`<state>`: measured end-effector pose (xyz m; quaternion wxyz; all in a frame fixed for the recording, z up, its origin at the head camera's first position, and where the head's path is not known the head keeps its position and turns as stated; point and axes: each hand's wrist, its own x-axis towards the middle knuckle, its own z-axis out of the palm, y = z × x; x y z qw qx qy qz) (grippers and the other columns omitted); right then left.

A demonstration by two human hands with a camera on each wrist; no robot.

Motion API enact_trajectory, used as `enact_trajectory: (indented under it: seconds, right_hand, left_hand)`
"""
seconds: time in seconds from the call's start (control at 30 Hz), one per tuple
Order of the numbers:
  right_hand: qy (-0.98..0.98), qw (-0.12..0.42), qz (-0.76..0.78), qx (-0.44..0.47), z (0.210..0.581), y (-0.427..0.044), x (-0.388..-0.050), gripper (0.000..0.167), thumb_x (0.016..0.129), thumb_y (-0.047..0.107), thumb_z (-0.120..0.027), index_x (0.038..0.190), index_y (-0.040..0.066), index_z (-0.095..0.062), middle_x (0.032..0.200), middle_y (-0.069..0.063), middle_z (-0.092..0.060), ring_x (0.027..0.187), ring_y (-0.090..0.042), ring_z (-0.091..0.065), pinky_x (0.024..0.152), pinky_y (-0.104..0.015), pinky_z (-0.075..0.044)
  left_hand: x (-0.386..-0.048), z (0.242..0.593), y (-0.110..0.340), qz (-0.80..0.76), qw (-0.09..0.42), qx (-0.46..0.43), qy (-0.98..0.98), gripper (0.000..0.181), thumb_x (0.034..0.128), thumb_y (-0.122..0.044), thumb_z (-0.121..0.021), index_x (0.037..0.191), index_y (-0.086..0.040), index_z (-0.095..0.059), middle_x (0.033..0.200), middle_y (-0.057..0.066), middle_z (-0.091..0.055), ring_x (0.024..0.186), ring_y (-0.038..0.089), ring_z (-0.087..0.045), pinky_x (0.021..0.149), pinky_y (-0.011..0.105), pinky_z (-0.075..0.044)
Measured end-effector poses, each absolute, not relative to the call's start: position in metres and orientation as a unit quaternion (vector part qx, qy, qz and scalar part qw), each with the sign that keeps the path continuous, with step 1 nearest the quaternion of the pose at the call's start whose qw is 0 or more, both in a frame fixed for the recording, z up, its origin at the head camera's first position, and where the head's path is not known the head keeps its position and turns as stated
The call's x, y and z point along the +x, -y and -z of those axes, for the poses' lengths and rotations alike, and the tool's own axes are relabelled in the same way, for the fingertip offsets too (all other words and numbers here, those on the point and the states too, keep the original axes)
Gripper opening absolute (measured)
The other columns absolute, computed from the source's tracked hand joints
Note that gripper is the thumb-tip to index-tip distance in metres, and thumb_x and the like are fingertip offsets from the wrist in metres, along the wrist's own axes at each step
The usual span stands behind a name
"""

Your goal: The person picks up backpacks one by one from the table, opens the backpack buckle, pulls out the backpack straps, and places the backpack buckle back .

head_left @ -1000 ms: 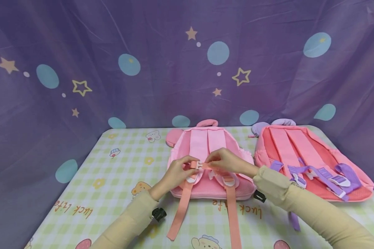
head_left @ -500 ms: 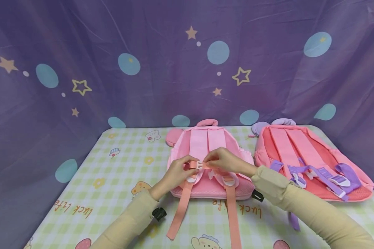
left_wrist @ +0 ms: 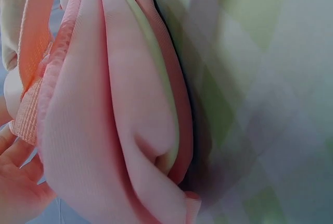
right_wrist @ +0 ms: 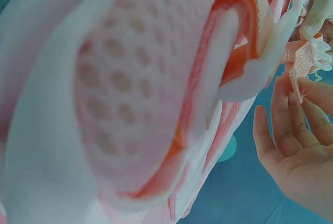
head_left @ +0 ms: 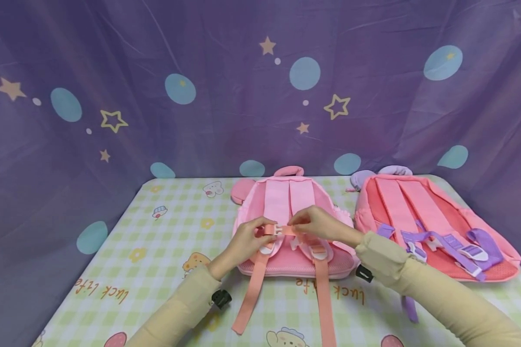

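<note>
A pink backpack (head_left: pixel 249 205) lies with its shoulder straps facing up. Above its lower back, my left hand (head_left: pixel 242 243) holds a short orange strap beside a white side-release buckle (head_left: pixel 278 230). The buckle's two halves look joined, though how fully is too small to tell. On the buckle's other side my right hand (head_left: pixel 319 224) pinches the orange webbing strap (head_left: pixel 288 231) between thumb and fingers. In the right wrist view the pinched webbing (right_wrist: pixel 302 60) runs up to white plastic prongs. The left wrist view shows mostly the bag's side, with part of the left hand (left_wrist: pixel 21 182).
A second pink backpack (head_left: pixel 386 202) with purple straps (head_left: pixel 453 243) lies to the right. Two loose orange strap tails (head_left: pixel 253 294) hang toward the front. A green checked cloth (head_left: pixel 165 250) covers the table, and a purple curtain (head_left: pixel 226 130) stands behind.
My right hand has slid slightly left, then back to the right, showing more webbing by the buckle. The left hand has stayed in place.
</note>
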<state>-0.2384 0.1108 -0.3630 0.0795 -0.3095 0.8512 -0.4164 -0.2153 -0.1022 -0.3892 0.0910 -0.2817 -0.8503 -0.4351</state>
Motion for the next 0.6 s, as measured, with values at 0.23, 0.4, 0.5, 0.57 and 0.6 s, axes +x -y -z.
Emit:
enact_trajectory:
  seconds: [0.23, 0.4, 0.5, 0.57, 0.6]
  right_hand:
    - [-0.853, 0.085, 0.421, -0.298, 0.3661, -0.1138, -0.2397, 0.015, 0.082, 0.005, -0.06, 0.094, -0.002, -0.067, 0.085, -0.008, -0.066, 0.07, -0.01, -0.055, 0.065, -0.023, -0.046]
    - [-0.852, 0.085, 0.426, -0.291, 0.3674, -0.1127, -0.2404, 0.015, 0.082, 0.004, -0.06, 0.094, -0.001, -0.067, 0.084, -0.008, -0.066, 0.068, -0.012, -0.054, 0.062, -0.022, -0.045]
    - [-0.851, 0.085, 0.43, -0.29, 0.3678, -0.1116, -0.2407, 0.015, 0.082, 0.004, -0.06, 0.094, -0.002, -0.067, 0.084, -0.009, -0.066, 0.067, -0.013, -0.054, 0.06, -0.022, -0.044]
    - [-0.848, 0.085, 0.434, -0.291, 0.3675, -0.1105, -0.2405, 0.015, 0.082, 0.005, -0.06, 0.094, -0.002, -0.067, 0.084, -0.009, -0.066, 0.066, -0.015, -0.054, 0.059, -0.021, -0.044]
    - [-0.847, 0.086, 0.436, -0.293, 0.3672, -0.1099, -0.2404, 0.016, 0.082, 0.004, -0.06, 0.094, -0.002, -0.067, 0.084, -0.01, -0.066, 0.066, -0.015, -0.055, 0.058, -0.021, -0.044]
  left_hand:
    - [-0.2137, 0.3873, 0.1027, 0.434, 0.087, -0.279, 0.853, 0.022, 0.0738, -0.01, -0.071, 0.094, -0.006, -0.063, 0.085, 0.003, -0.065, 0.072, 0.011, -0.051, 0.065, 0.025, -0.045]
    - [-0.2135, 0.3872, 0.1024, 0.436, 0.088, -0.276, 0.852, 0.023, 0.0732, -0.01, -0.071, 0.094, -0.006, -0.063, 0.084, 0.002, -0.064, 0.07, 0.01, -0.049, 0.063, 0.023, -0.044]
    - [-0.2139, 0.3877, 0.1026, 0.437, 0.091, -0.279, 0.85, 0.023, 0.073, -0.01, -0.071, 0.094, -0.006, -0.063, 0.083, 0.002, -0.064, 0.07, 0.01, -0.049, 0.062, 0.021, -0.043]
    - [-0.2146, 0.3885, 0.1027, 0.435, 0.091, -0.279, 0.851, 0.023, 0.0731, -0.011, -0.071, 0.094, -0.007, -0.063, 0.084, 0.001, -0.064, 0.071, 0.009, -0.05, 0.063, 0.021, -0.043]
    - [-0.2148, 0.3889, 0.1028, 0.434, 0.091, -0.28, 0.852, 0.023, 0.0732, -0.012, -0.071, 0.094, -0.007, -0.063, 0.084, 0.001, -0.064, 0.071, 0.009, -0.05, 0.064, 0.021, -0.043]
